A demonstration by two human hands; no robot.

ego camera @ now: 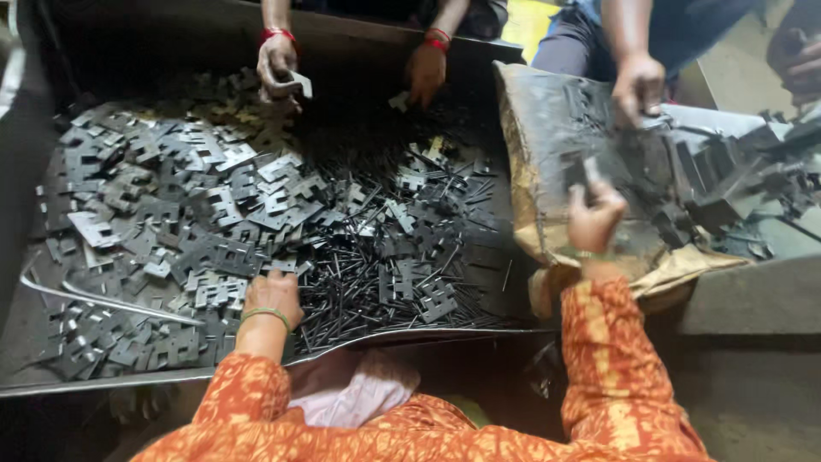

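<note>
My left hand [272,295], with a green bangle at the wrist, lies palm down on a heap of flat notched metal plates [197,214] in a wide metal tray [103,381]. Its fingers are buried among the plates, so its grip is hidden. My right hand [594,214] is raised over a soiled brown sack [547,137] and pinches a small dark metal piece [580,175] between thumb and fingers. Both my sleeves are orange and patterned.
Thin dark metal strips [368,274] lie in the tray's middle. Across the tray, another person's hands with red bangles [278,64] [425,73] work; one holds a plate [297,83]. A third person's hand [637,85] grips the sack. More metal parts [727,180] are heaped at the right.
</note>
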